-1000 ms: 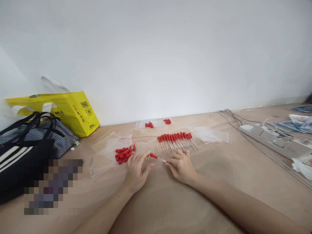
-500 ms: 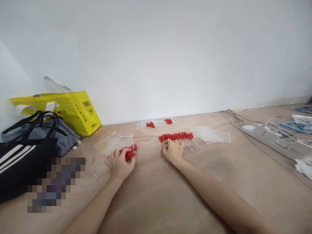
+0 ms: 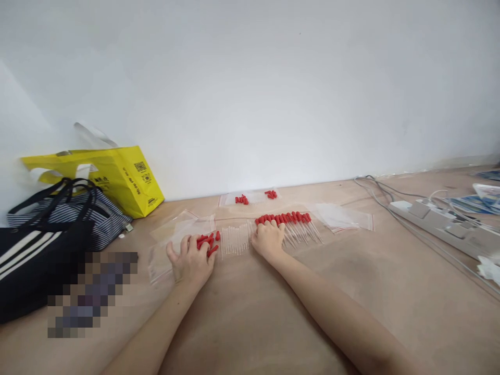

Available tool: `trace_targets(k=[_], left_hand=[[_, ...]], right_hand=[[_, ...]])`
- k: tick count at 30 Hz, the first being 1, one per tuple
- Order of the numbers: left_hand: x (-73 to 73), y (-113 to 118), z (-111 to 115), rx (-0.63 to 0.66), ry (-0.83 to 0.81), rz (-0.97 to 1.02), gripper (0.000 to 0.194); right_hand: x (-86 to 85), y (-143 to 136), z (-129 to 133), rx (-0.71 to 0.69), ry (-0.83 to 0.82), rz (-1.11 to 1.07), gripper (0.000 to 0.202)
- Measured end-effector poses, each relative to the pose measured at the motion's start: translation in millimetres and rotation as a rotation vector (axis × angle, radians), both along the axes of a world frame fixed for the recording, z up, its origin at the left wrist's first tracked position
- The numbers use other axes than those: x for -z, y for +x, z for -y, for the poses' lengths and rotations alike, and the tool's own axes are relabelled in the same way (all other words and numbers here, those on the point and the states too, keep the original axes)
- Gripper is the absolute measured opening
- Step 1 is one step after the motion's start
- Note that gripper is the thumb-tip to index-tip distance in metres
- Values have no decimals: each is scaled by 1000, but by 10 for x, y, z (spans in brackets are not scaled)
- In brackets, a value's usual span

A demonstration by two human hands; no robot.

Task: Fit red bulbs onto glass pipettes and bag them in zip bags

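My left hand [image 3: 192, 263] has its fingers spread, touching a small pile of red rubber bulbs [image 3: 207, 241]. Right of that pile, several thin clear glass tubes [image 3: 236, 240] lie side by side on the table. My right hand [image 3: 270, 240] rests at the left end of a row of droppers [image 3: 299, 224], tubes fitted with red bulbs. Its fingers lie flat and stretched forward, reaching up to the bulbs and covering some of the tubes. The thumb's tip is close to the bare tubes.
Clear zip bags [image 3: 162, 260] lie around my left hand, and another bag [image 3: 339, 217] lies right of the droppers. A bag with red bulbs [image 3: 242, 199] is by the wall. Left are a yellow bag [image 3: 146, 187] and a black bag [image 3: 39, 265]; right, a power strip [image 3: 441, 224].
My right hand has shifted slightly left along the row, its fingers now flatter over the droppers. My left hand's fingers have spread more over the red bulbs.
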State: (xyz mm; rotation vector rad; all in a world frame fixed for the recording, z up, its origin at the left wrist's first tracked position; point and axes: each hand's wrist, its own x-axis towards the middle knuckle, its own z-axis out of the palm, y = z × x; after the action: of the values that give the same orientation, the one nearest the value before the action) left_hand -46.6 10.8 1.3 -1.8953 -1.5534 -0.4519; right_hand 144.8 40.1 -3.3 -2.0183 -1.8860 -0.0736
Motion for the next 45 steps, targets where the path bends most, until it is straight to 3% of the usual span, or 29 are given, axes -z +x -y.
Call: trace_targets(k=[9,14,18,21,24,28,37,45], left_hand=[[-5,25,31,72,40,-31,18],[-103,126,156,223,131,84,15],[-89,327,316,441,5,254,11],[-25,481,426,565,-160,323,10],[35,556,474,601,-272,331,10],[96,528,441,625,-351,323,15],[167,519,331,655,-390,260,23],[190,571,318,705,-388,294,19]], right_hand=[[-22,-117,-156,23,-119,56,26],[-20,-69,-43,5,-46,53,28],[46,229,254,-110,13,59,23],[142,572,520,-287,100,49,17],[221,887,714,-441,162,-10,15],[241,1092,784,-527,139,-93,13],[151,936,691,-563,48,-194,25],[193,818,700,-561,1,-194,14]])
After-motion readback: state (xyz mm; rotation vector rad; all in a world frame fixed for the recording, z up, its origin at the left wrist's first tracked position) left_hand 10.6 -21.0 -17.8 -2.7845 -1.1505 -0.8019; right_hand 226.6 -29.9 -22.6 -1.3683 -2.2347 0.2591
